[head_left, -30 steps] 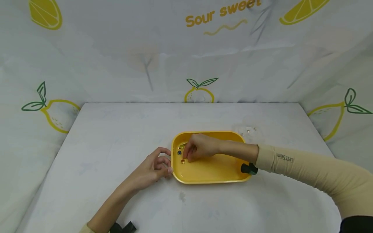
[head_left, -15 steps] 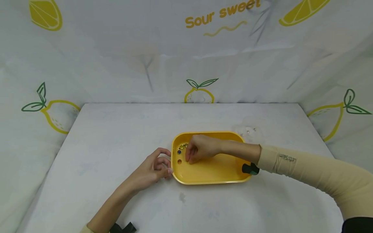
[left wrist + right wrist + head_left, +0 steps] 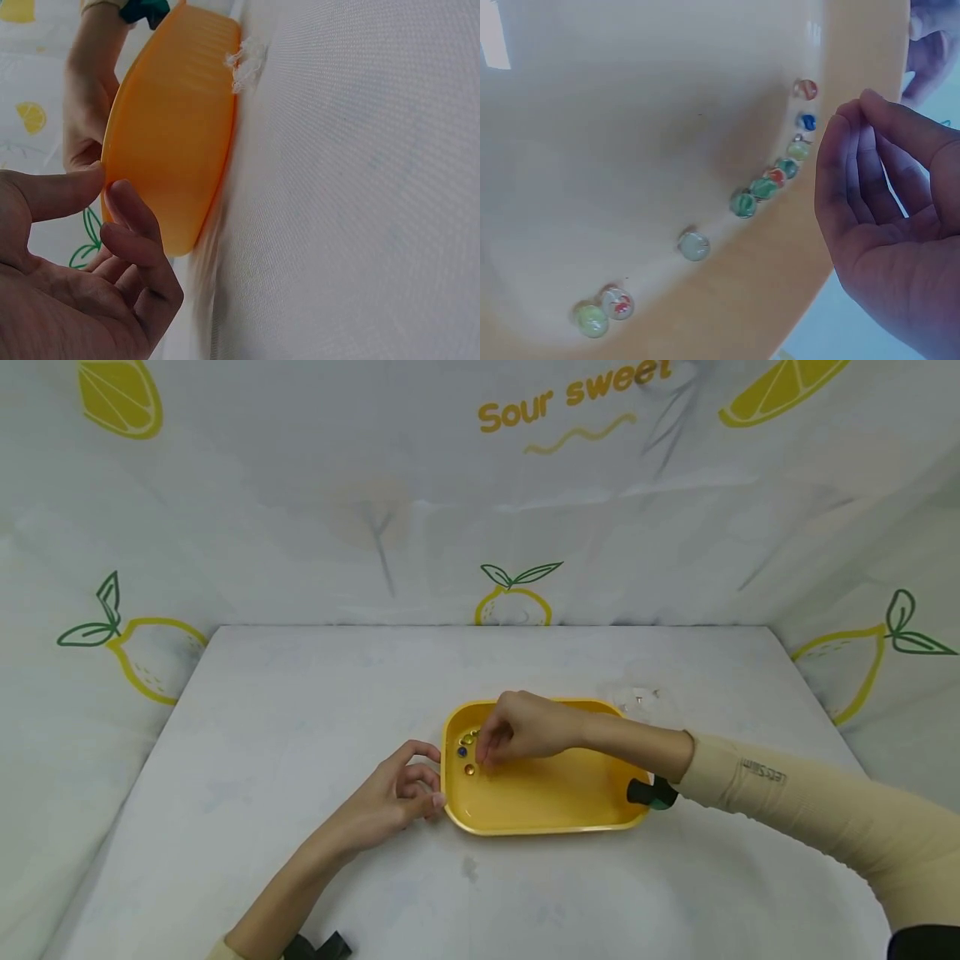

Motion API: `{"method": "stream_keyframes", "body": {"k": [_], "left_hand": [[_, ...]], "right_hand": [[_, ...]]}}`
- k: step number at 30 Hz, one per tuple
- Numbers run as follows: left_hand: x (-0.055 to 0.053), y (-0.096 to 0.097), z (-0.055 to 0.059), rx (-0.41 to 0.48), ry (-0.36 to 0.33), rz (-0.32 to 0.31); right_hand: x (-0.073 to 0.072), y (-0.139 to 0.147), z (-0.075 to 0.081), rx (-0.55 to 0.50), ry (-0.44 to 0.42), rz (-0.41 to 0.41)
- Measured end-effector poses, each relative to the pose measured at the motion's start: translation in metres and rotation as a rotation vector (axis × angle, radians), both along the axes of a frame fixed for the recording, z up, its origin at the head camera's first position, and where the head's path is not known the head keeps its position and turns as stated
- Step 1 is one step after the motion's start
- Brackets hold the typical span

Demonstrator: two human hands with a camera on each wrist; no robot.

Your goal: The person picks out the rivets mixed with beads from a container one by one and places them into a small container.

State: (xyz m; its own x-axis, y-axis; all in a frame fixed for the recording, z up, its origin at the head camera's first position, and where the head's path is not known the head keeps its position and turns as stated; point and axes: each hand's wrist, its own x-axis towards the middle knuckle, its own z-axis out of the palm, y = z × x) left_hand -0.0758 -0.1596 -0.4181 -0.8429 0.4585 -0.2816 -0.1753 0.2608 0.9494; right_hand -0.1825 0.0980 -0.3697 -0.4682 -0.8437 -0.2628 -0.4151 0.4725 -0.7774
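Observation:
A yellow tray (image 3: 555, 806) lies on the white table with several glass marbles inside. Marbles line the tray's edge in the right wrist view: an orange-streaked marble (image 3: 805, 89), a blue marble (image 3: 806, 121), a green marble (image 3: 743, 204) and, farther along, a clear marble (image 3: 694, 244). My right hand (image 3: 528, 727) is over the tray's left part, fingers bent and thumb tip against the fingertips; no marble shows between them. At the tray's left end my left hand (image 3: 397, 797) holds the rim, thumb tip on it and other fingers curled by the outer wall (image 3: 176, 127).
Behind the tray's right corner lies a see-through item (image 3: 637, 697) with tiny shiny bits. A frayed white patch (image 3: 246, 66) marks the tabletop in front of the tray. A lemon-print cloth (image 3: 300, 527) hangs behind the table and along both sides.
My right hand has lifted slightly and shifted toward the back of the tray. The orange marble has rolled a little left, then back right. My left hand stays at the rim.

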Motion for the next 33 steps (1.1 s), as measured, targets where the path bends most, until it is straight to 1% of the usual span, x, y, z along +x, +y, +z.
{"method": "stream_keyframes", "body": {"k": [7,13,22,33], "left_hand": [[0.0,-0.001,0.0,0.001,0.002,0.002],[0.0,-0.001,0.0,-0.001,0.003,0.001],[0.0,-0.001,0.0,-0.004,0.002,0.001],[0.0,0.0,0.0,-0.006,0.002,-0.002]], "right_hand": [[0.005,0.0,0.011,-0.017,0.02,-0.011],[0.008,0.004,0.021,-0.051,0.061,-0.048],[0.014,0.014,0.036,-0.106,0.079,-0.093],[0.02,0.031,0.044,-0.143,0.081,-0.145]]}}
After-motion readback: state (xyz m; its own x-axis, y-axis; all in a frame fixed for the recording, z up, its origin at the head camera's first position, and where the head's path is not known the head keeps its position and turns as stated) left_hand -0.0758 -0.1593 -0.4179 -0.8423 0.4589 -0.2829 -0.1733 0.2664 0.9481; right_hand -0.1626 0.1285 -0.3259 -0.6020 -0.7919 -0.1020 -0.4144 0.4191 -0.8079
